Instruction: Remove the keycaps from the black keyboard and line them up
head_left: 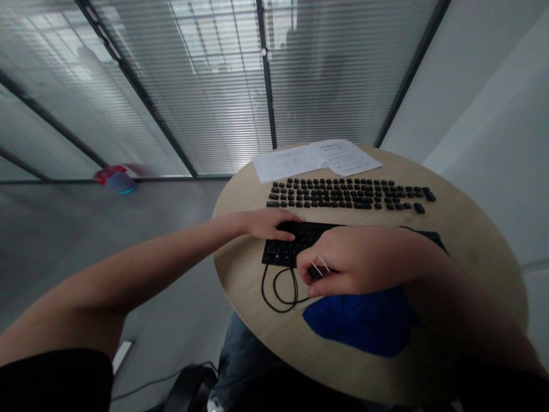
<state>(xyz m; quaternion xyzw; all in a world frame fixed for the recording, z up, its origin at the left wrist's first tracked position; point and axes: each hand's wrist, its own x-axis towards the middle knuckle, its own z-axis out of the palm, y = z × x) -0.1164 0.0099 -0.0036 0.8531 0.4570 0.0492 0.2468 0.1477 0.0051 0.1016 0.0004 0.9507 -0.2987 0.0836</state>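
A black keyboard base lies on the round wooden table, its keycaps off where the surface shows. My left hand rests on its upper left part, thumb and fingers stretched out and apart. Closed over the lower middle of the base, my right hand grips a wire keycap puller, two thin metal wires showing between the fingers. That hand hides much of the keyboard and the puller's tip. Loose black keycaps are laid out in keyboard order beyond the base.
Printed sheets lie at the table's far edge. A blue cloth sits by the near edge, beside the looped black cable. Around the round table are a glass partition with blinds and, on the floor, a blue and red basket.
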